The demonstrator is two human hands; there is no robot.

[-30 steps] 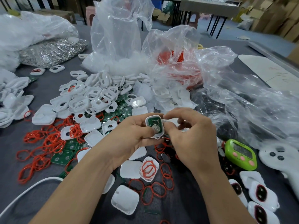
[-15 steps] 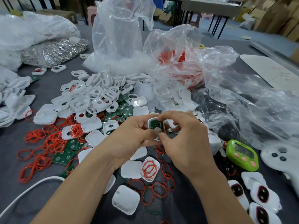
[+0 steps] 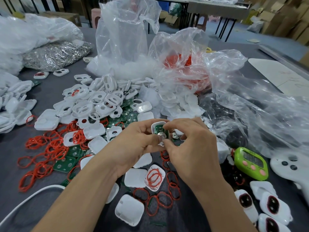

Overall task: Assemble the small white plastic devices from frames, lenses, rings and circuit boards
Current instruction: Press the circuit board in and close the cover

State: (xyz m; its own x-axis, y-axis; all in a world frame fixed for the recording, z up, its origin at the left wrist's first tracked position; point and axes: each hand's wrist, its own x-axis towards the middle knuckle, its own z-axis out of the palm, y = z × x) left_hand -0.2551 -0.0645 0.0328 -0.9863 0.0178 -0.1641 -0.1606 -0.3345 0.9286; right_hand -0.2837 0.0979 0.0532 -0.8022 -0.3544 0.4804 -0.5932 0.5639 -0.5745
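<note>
- Holding the white frame [image 3: 155, 126] above the desk [image 3: 11, 144], your left hand [image 3: 133, 146] has its grip pinched on it; your right hand [image 3: 192, 153] pinches its circuit board [image 3: 158, 128] in.
- A few finished devices [image 3: 272, 206] lie to the right.
- Loose frames [image 3: 83, 106] and red rings [image 3: 40, 171] abound, so most work likely remains.

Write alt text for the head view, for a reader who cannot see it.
The left hand and right hand pinch a small white plastic shell holding a green circuit board above a grey table. Around them lie piled white plastic frames, loose red rubber rings, clear plastic bags and a lime-green digital timer.
</note>
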